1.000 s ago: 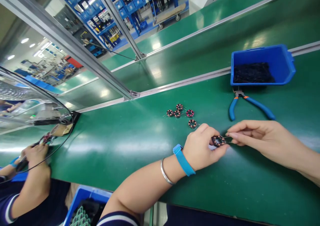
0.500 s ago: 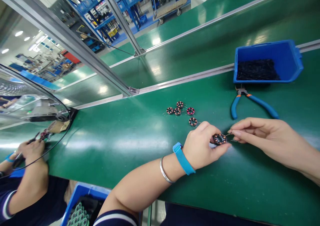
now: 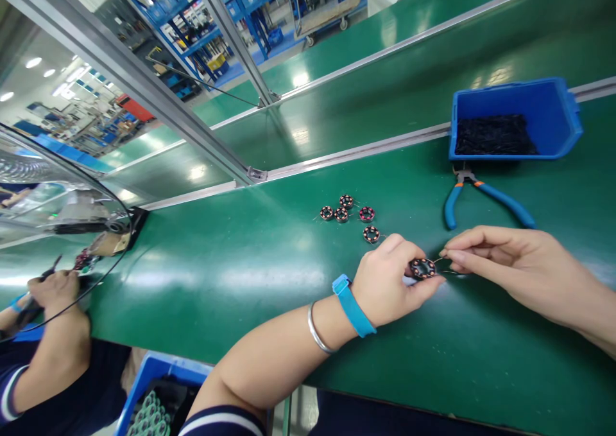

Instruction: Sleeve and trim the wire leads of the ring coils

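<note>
Between the thumb and fingers of my left hand point(image 3: 392, 274) is a small ring-shaped motor stator point(image 3: 423, 268), black with copper windings. Thin wire leads point(image 3: 439, 259) stick out from its right side. My right hand point(image 3: 500, 262) pinches the end of one lead between thumb and forefinger; another lead runs free just below. Beyond my left hand, several similar stators point(image 3: 341, 214) lie loosely grouped on the green bench point(image 3: 250, 262), one with redder windings point(image 3: 366, 214). The nearest one point(image 3: 371, 234) sits just past my left knuckles.
Blue-handled cutting pliers point(image 3: 503, 201) lie open past my right hand, in front of a blue bin point(image 3: 553, 121) holding black pieces. An aluminium frame post point(image 3: 158, 95) rises at left. A co-worker's hands point(image 3: 55, 288) work at far left. A blue crate point(image 3: 158, 362) stands below the bench edge.
My hands, the stator and the wire have hardly moved. The co-worker's hands at far left have shifted slightly left.
</note>
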`<action>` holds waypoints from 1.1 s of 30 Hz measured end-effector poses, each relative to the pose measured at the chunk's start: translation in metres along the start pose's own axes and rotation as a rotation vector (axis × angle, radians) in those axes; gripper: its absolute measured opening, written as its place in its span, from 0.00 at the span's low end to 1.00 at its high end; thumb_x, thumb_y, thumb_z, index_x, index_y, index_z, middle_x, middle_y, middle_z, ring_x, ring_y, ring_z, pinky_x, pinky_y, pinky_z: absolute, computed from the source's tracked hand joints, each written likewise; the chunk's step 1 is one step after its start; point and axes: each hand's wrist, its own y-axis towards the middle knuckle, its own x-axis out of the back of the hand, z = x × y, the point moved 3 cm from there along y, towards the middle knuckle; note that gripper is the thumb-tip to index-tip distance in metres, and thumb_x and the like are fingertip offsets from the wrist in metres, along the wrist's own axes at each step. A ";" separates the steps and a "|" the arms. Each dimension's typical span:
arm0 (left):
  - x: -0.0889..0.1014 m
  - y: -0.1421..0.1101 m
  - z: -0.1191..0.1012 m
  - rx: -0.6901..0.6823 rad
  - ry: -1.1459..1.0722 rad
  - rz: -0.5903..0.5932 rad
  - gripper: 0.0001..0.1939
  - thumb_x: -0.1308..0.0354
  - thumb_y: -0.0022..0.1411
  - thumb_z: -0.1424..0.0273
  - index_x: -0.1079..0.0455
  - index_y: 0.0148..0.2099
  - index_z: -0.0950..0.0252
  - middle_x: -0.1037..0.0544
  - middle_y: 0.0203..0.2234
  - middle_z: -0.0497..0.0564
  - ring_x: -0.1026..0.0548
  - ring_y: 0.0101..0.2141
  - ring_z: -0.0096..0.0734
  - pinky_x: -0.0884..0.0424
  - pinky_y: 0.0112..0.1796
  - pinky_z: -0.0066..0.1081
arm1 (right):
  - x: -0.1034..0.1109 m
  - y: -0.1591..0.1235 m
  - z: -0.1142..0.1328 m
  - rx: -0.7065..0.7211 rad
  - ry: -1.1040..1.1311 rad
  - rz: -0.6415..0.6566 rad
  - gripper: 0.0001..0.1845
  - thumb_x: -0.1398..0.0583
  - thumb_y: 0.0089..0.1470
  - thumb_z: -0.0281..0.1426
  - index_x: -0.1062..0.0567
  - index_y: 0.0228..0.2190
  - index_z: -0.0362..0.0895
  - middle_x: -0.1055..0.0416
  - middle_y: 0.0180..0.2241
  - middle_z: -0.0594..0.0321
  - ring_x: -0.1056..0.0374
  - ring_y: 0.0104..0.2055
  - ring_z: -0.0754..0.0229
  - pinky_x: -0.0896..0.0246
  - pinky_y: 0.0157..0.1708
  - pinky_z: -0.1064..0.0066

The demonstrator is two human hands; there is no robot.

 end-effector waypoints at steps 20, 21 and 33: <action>-0.001 0.000 -0.001 0.030 -0.029 0.052 0.11 0.29 0.64 0.65 0.26 0.42 0.62 0.23 0.33 0.47 0.21 0.34 0.31 0.18 0.39 0.31 | 0.006 -0.014 0.005 0.555 -0.267 0.060 0.08 0.31 0.60 0.37 0.12 0.41 0.59 0.15 0.34 0.63 0.20 0.28 0.53 0.23 0.27 0.62; -0.001 0.000 -0.001 0.029 -0.032 0.057 0.10 0.29 0.63 0.66 0.26 0.43 0.62 0.23 0.33 0.47 0.21 0.34 0.30 0.18 0.39 0.31 | 0.006 -0.016 0.006 0.610 -0.297 0.066 0.08 0.32 0.61 0.35 0.12 0.40 0.60 0.15 0.34 0.64 0.20 0.29 0.52 0.24 0.28 0.62; -0.001 -0.001 -0.004 0.018 -0.032 0.177 0.12 0.32 0.69 0.59 0.25 0.41 0.62 0.25 0.32 0.48 0.21 0.33 0.34 0.20 0.36 0.33 | -0.009 -0.023 0.000 0.860 -0.592 0.070 0.07 0.40 0.70 0.28 0.23 0.39 0.51 0.19 0.32 0.67 0.22 0.27 0.62 0.30 0.27 0.70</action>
